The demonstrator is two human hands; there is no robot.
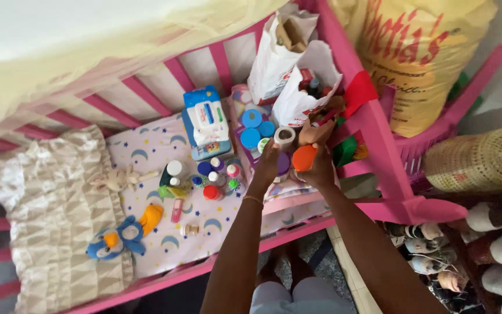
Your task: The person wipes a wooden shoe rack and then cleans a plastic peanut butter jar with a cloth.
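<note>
Your two forearms reach up from the bottom of the view, over the pink cot rail (297,229), with a thin bracelet (253,200) on your left wrist. Your right hand (319,166) is closed around an orange bottle (304,157), holding it above the right end of the cot, just beside the inner face of the end rail. Your left hand (269,163) is raised next to it, fingers curled up toward a small white jar (284,136); the fingertips meet the jar's lower edge, but you cannot tell whether they actually grip it.

Just behind your hands stand two white paper bags (280,58), open at the top, with bottles showing in the nearer one. Blue lids (251,119) sit beside them. To the left, a blue and white pack (205,122) lies on the moon-print sheet (152,145), and a cluster of small bottles (213,177) with coloured caps stands in the middle of the mattress. A blue and orange soft toy (114,238) lies near the front rail, with a pale cloth doll (117,179) above it. A quilted blanket (47,215) covers the left end. Outside the cot, a yellow sack (419,58) leans at the right, with a woven basket (477,160) below it.
</note>
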